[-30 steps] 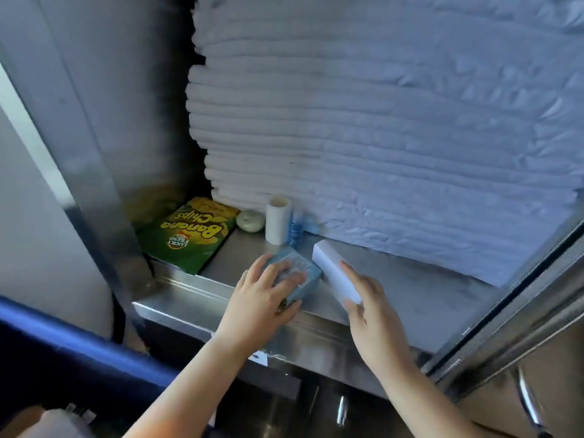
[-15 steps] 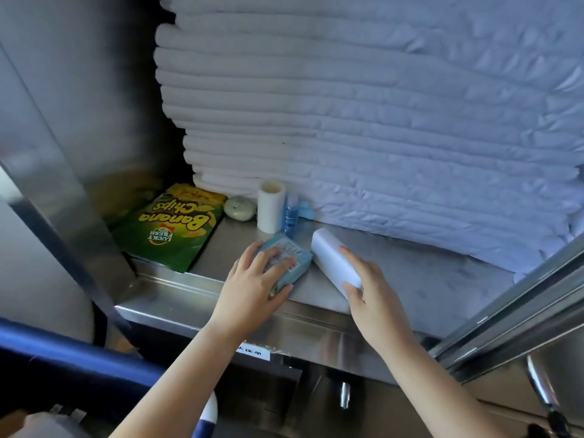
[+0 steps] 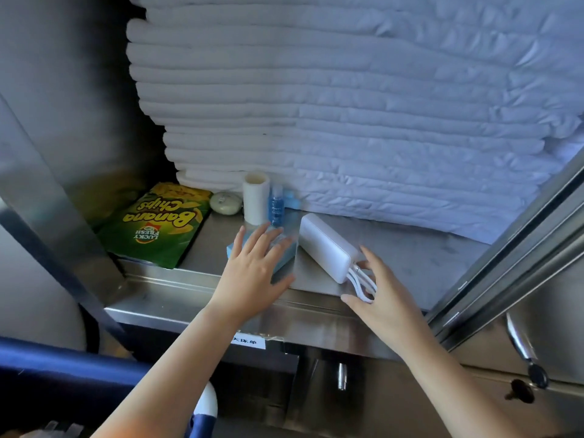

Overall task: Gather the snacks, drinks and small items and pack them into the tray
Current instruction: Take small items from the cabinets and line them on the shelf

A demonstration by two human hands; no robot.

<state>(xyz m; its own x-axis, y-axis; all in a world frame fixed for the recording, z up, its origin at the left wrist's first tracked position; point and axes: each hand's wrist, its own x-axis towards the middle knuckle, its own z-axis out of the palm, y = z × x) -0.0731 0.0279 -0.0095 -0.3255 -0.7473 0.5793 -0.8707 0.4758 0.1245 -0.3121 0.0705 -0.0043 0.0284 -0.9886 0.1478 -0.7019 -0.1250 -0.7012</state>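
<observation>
On the shelf (image 3: 410,257) nothing seems packed yet; my left hand (image 3: 252,273) lies flat on the blue packet (image 3: 286,260); my right hand (image 3: 382,295), open, touches the power bank (image 3: 325,245).

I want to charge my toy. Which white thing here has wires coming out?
The flat white power bank by the right hand: cables leave its near end. The upright white roll has none.

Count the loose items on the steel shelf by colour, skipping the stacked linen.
Green: 1, chips bag
White: 2, roll, power bank
Blue: 3, bottle, packet, small piece behind the bottle
Pale: 1, oval bar
Total: 7
</observation>
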